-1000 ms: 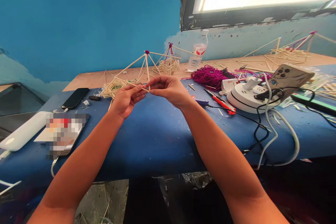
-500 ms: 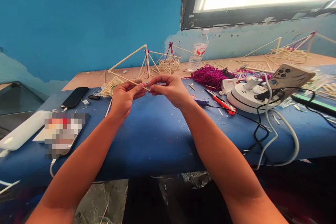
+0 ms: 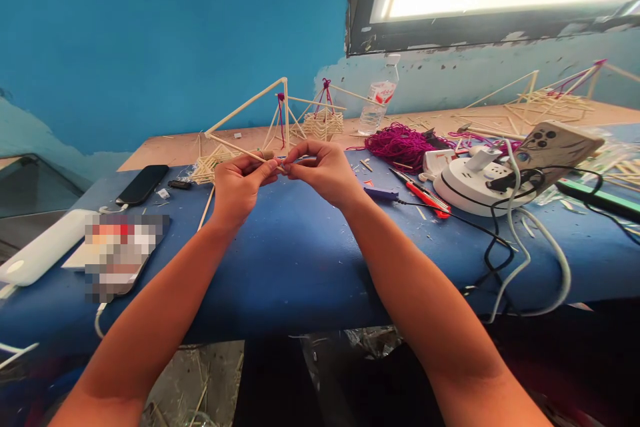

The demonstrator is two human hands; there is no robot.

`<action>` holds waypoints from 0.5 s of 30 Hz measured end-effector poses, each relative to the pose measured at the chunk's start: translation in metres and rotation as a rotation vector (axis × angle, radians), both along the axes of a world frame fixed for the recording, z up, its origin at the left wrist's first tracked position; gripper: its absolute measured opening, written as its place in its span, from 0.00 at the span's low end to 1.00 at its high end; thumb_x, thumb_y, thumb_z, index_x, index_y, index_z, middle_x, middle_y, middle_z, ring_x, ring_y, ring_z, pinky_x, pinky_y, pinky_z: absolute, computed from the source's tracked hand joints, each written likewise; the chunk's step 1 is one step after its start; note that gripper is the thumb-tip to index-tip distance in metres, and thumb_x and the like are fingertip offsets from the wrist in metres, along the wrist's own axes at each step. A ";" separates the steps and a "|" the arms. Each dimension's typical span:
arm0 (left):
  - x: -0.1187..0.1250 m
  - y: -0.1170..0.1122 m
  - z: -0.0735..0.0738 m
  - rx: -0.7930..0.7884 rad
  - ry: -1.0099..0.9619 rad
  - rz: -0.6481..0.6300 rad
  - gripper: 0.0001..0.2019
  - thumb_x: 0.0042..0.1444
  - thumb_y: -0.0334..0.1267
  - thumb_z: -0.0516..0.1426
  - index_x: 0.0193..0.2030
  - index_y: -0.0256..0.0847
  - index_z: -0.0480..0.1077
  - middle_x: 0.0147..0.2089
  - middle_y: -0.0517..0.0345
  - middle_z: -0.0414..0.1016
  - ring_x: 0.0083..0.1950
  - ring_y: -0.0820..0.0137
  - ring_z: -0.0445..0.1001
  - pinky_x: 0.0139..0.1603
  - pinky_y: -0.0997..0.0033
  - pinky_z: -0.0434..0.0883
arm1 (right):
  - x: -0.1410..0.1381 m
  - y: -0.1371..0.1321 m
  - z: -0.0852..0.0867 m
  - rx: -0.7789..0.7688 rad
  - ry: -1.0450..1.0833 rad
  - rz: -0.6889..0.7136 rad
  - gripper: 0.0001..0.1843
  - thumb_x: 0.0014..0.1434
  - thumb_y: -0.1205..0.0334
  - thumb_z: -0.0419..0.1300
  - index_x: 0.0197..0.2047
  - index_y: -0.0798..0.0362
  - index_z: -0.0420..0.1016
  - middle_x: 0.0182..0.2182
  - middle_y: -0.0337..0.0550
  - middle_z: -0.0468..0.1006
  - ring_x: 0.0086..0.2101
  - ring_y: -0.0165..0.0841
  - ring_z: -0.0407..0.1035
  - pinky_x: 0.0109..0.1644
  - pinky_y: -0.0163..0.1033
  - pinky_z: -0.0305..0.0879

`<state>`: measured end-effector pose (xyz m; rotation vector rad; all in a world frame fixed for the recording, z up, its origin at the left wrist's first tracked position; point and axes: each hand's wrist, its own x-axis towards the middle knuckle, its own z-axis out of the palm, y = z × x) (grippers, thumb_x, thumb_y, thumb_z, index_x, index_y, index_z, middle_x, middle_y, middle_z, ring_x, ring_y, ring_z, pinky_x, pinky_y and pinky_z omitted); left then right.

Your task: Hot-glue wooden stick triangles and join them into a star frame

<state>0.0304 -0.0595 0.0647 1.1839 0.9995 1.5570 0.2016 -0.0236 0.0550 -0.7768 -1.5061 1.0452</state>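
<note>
Both my hands meet above the blue tabletop (image 3: 300,253), at the lower corner of a frame of thin wooden sticks (image 3: 245,107). My left hand (image 3: 234,190) is closed, thumb and fingers pinching the frame's lower stick near its end. My right hand (image 3: 324,170) pinches at the same corner, fingertips almost touching the left ones; they hide the joint itself. The frame stands tilted up, its top corner above the hands. Close behind it are a stick structure with a purple string knot (image 3: 281,97) and a stack of sticks (image 3: 323,125) with purple strings.
Right of my hands lie purple string (image 3: 400,148), a red utility knife (image 3: 427,199), a dark blue tool (image 3: 381,194) and a round white power strip (image 3: 465,190) with a phone (image 3: 557,145) and loose cables. A bottle (image 3: 373,113) stands behind. Phones (image 3: 143,185) lie left.
The frame's top corner has swung slightly up and to the right, and its near stick stands more upright. My hands keep their pinch at the lower corner, fingers shifted a little.
</note>
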 end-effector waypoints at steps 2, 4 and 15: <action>0.000 0.000 0.001 0.001 0.001 0.006 0.08 0.52 0.35 0.77 0.35 0.38 0.85 0.46 0.49 0.90 0.50 0.54 0.90 0.53 0.58 0.87 | 0.000 0.000 0.000 0.005 -0.002 -0.007 0.13 0.47 0.56 0.78 0.32 0.51 0.80 0.30 0.39 0.83 0.32 0.32 0.77 0.37 0.39 0.76; 0.000 0.000 0.001 0.007 -0.002 0.002 0.07 0.53 0.34 0.76 0.34 0.38 0.85 0.46 0.49 0.89 0.50 0.54 0.90 0.53 0.57 0.87 | 0.000 0.000 0.000 0.002 0.003 0.004 0.13 0.48 0.56 0.77 0.32 0.51 0.81 0.30 0.39 0.83 0.32 0.32 0.78 0.38 0.40 0.77; -0.001 0.001 0.003 -0.028 -0.043 0.002 0.07 0.53 0.32 0.76 0.32 0.37 0.83 0.46 0.48 0.90 0.53 0.52 0.90 0.57 0.55 0.87 | -0.001 -0.001 0.000 -0.043 0.054 0.067 0.19 0.49 0.50 0.80 0.34 0.51 0.81 0.34 0.42 0.85 0.38 0.35 0.82 0.46 0.42 0.83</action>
